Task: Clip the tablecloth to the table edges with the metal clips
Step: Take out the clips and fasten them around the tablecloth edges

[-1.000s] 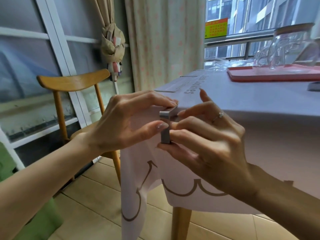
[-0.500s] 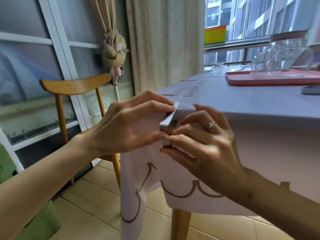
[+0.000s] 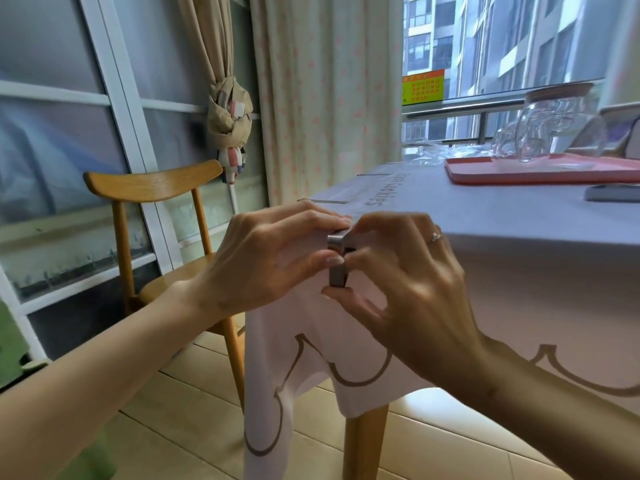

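A pale lilac tablecloth (image 3: 502, 271) with a brown scalloped border covers the table and hangs over its near edge and left corner. A grey metal clip (image 3: 337, 261) sits over the near left corner, its top arm on the tabletop and its long side down the front. My left hand (image 3: 263, 265) pinches the clip from the left, fingers on top, thumb on its side. My right hand (image 3: 408, 289) grips it from the right, with fingers curled over the top and the thumb under its lower end. A thin clear strip (image 3: 332, 201) lies on the left table edge further back.
A wooden chair (image 3: 152, 188) stands left of the table. A pink tray (image 3: 540, 171) with a glass jug (image 3: 557, 126) sits at the far right, and a flat grey object (image 3: 613, 192) lies near it. Curtains and a window are behind. A wooden table leg (image 3: 363, 441) stands below the corner.
The clip's top arm, tilted up half a second ago, now lies flatter on the corner. Both hands stayed on it, and my right hand's fingers curled further over the top.
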